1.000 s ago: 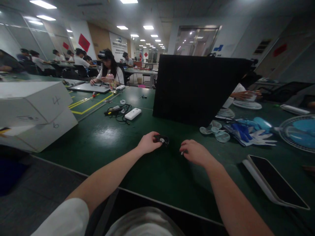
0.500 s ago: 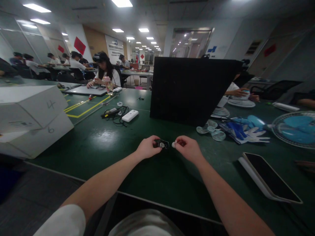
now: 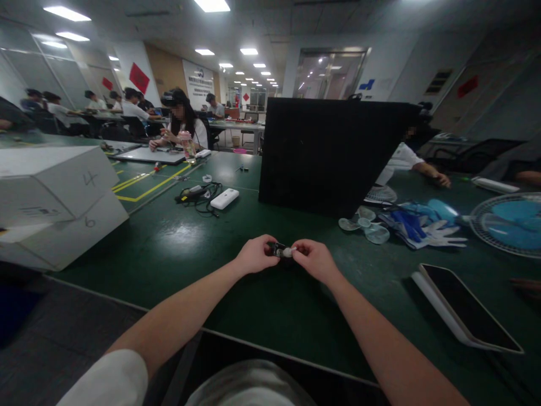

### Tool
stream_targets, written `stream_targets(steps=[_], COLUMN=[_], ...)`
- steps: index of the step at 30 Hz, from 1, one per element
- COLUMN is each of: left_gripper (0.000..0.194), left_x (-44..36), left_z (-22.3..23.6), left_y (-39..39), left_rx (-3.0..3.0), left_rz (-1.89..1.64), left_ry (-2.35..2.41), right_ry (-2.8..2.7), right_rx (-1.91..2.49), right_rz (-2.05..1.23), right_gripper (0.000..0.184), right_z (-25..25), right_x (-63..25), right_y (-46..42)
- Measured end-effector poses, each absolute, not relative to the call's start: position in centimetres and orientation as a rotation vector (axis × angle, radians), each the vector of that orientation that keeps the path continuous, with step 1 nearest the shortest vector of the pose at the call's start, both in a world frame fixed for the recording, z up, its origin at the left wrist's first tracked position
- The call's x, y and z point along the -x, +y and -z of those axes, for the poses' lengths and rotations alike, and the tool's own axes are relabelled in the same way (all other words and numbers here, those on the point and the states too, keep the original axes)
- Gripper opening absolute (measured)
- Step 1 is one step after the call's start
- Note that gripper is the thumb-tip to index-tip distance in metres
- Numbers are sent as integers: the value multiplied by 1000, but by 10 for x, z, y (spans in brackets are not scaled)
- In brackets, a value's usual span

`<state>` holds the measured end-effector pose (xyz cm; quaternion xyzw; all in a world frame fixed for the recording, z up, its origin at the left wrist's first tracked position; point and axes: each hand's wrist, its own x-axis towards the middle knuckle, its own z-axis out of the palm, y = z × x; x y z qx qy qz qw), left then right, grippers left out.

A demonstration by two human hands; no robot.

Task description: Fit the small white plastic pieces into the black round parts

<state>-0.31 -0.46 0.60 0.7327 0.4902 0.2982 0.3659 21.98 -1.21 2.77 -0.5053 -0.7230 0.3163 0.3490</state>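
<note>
My left hand (image 3: 257,254) pinches a small black mechanical part (image 3: 278,248) that has a pale round piece in it, just above the green table (image 3: 236,304). Between the fingertips of my right hand (image 3: 315,258) is a small white round piece (image 3: 288,252), looking like a little gear. The white piece is held up against the right side of the black part. Whether it is seated there or only touching, I cannot tell. My fingers hide the outer ends of both pieces.
A black panel (image 3: 321,155) stands ahead. A white power bank (image 3: 225,198) and cables lie left of it. White boxes (image 3: 54,186) are stacked at far left. On the right are clear fan blades (image 3: 364,223), gloves (image 3: 422,228), a fan (image 3: 513,220) and a phone (image 3: 469,307).
My right hand has moved left, bringing the white piece up to the black part. My left hand is nearly still. Behind the panel, a co-worker's hand has come down to the table.
</note>
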Motion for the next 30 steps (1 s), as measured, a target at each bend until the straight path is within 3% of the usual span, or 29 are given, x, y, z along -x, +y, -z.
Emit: stream_targets(steps=[3,9,13,26,30], left_gripper=[52,53,53,58,56], left_x=[5,8,7,4,6], left_z=[-9,-10,-6,-8,-10], left_y=[-5,-3,0,-2,-4], left_rx=[-1860,-1811,-1835,-1857,-1860], left_rz=[-744,-707,-735,-761,-774], left_ry=[1262,1234,1246,1291,1277], right_ry=[-1682,-723,-469,-513,-494], right_rx=[1243,1074,977,993,980], right_rz=[-984,-1458,-1528,-1526,-1515], right_gripper=[35,69,73,64,76], right_z=[-27,-26,-20,-17,-17], right_x=[-232,-291,-312,-308,-308], right_y=[-4,28,38,39,39])
